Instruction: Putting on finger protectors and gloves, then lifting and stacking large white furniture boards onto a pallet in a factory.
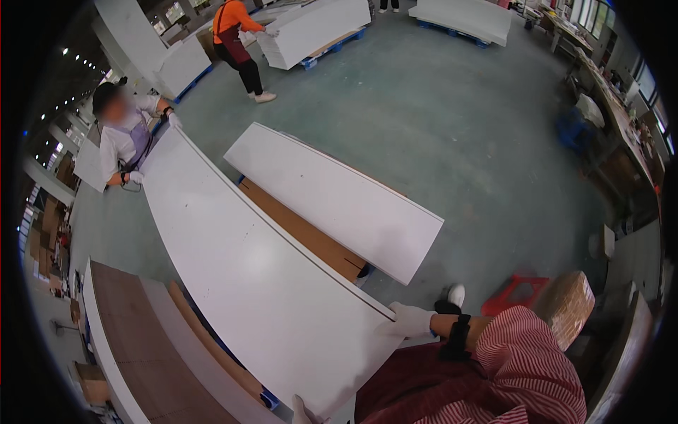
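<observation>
A long white panel point(247, 261) stretches from me toward the far left, with a black-lined groove along its right edge. My right hand point(409, 321), in a white glove, is closed around its near right corner. At the lower edge of the view my left hand point(304, 411), also gloved, grips the near left corner; part of it is cut off. A co-worker point(127, 138) in a light apron holds the far end with two gloved hands. Beyond the right edge lies another white panel point(339, 194), over brown cardboard point(300, 226).
At left, a stack with a brown top sheet point(148, 332) stands beside a cardboard roll point(212, 339). A red stool point(514, 293) and a wrapped package point(568, 307) are near my right arm. Another person point(236, 35) handles a white panel stack point(314, 32). A workbench point(614, 106) lines the right.
</observation>
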